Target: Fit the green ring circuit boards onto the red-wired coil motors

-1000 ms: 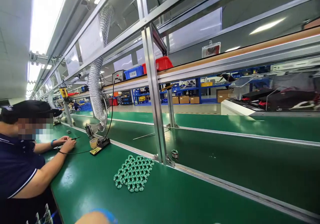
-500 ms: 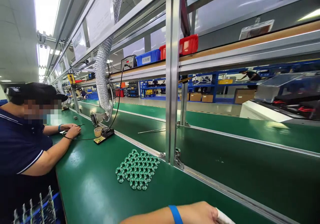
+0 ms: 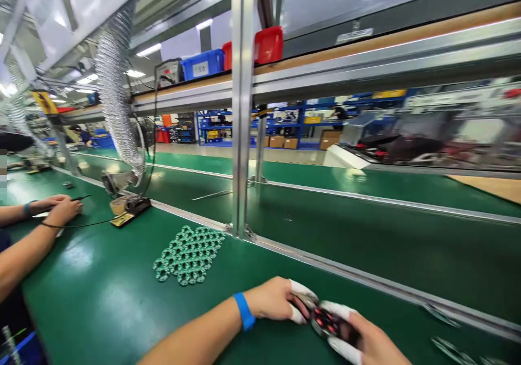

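My left hand [image 3: 273,299], with a blue wristband [image 3: 244,312] and white finger covers, is closed near the front of the green bench. Its fingers pinch a thin greyish piece [image 3: 305,300], too blurred to name. Facing it, my right hand [image 3: 372,337], also with white finger covers, grips a round dark part [image 3: 325,321] with red spots and a metallic rim. The left fingertips meet the edge of that part or come very close; I cannot tell which. Left of my hands, several green ring-shaped circuit boards [image 3: 191,255] lie flat in a tight cluster.
A co-worker's hands [image 3: 61,208] hold a thin corded tool at the left. A soldering iron stand [image 3: 136,206] is near a flexible metal duct [image 3: 118,93]. An upright aluminium post [image 3: 243,109] rises behind the boards. Blurred flat pieces [image 3: 442,316] lie at right.
The view has swung right, so the boards and co-worker sit further left. My right hand and the round dark part have come into view; my left fingers now show too.
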The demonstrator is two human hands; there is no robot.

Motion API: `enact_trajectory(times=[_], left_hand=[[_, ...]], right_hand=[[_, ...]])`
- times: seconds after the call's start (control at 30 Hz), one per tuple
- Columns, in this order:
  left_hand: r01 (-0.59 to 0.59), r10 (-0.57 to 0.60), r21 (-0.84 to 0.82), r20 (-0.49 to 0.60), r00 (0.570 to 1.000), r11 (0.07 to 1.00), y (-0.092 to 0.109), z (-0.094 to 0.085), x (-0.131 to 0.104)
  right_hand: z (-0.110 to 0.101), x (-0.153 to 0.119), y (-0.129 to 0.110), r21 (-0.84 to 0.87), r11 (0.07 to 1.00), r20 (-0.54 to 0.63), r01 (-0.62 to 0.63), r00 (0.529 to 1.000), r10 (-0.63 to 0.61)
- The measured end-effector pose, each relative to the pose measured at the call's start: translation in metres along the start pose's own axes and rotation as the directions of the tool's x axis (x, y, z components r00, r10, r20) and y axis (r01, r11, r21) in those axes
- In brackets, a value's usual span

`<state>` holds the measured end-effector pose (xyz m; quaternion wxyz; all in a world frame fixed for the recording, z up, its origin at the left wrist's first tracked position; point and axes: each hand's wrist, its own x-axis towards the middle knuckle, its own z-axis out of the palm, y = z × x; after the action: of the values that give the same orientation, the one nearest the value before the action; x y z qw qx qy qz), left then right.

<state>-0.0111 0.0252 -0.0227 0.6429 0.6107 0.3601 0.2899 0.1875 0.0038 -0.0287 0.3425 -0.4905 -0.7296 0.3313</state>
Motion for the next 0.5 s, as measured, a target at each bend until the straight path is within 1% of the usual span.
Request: enact_trajectory(times=[0.03,0.1,0.17,0.37,0.5], left_hand=[[0.007,-0.007,0.043,0.002,1.0,0.999,0.002,0.001,-0.002],[0.01,-0.009,0.099,-0.009,1.0,0.995,0.005,0.003,-0.006],[0.001,0.002,0.147,-0.026,1.0,0.989,0.006,0.008,-0.008],[-0.068,0.08,0.256,-0.036,0.996,0.964,0.011,0.021,-0.016],[-0.104,0.109,0.298,0.0,0.994,0.949,0.011,0.019,-0.018]], right_hand=[[-0.003,0.0,-0.001,-0.054,0.999,0.074,-0.009,0.997,0.013],[-0.006,-0.001,-0.006,-0.165,0.986,0.103,-0.019,0.994,0.037],[-0.007,-0.002,-0.012,-0.234,0.972,0.106,-0.02,0.993,0.046],[-0.004,-0.008,-0.022,-0.216,0.976,0.138,0.01,0.99,0.021],[-0.003,-0.009,-0.022,-0.264,0.965,0.115,0.004,0.993,0.028]])
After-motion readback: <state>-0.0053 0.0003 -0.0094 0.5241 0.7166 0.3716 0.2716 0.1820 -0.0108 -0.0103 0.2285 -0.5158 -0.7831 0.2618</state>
